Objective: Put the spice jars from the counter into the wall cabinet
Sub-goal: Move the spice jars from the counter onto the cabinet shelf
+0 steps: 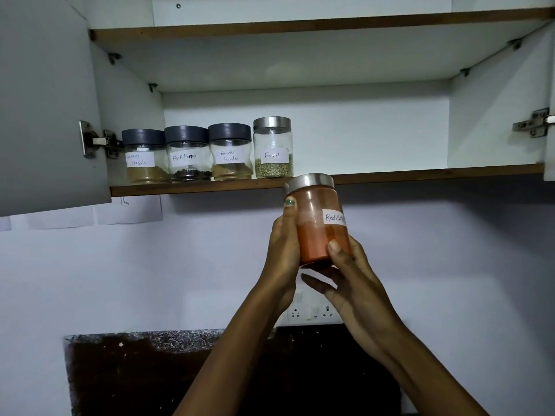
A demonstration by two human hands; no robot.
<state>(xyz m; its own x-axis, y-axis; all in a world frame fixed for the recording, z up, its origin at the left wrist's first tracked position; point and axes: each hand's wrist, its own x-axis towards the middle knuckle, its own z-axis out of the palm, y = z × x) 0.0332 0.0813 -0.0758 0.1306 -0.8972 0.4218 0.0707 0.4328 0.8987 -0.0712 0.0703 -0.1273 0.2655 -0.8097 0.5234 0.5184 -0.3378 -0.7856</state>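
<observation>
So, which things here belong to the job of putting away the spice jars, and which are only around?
Part of the job:
- red chilli jar, held by left hand and right hand
- four jars on the cabinet shelf: garam masala, black pepper, coriander powder, fennel

Only around:
- wall sockets
- papers on the wall

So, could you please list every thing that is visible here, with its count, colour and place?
Garam masala jar: one, grey lid, brown powder, far left of the lower shelf.
Black pepper jar: one, grey lid, dark peppercorns, second in row.
Coriander powder jar: one, grey lid, tan powder, third.
Fennel jar: one, steel lid, greenish seeds, fourth.
Red chilli jar: one, steel lid, orange-red powder, held just below the shelf edge.
Cabinet: one, white, doors open.
Socket panel: one, white, on the wall.
Counter: dark speckled, bottom.
Left hand, right hand: both grip the chilli jar.
</observation>
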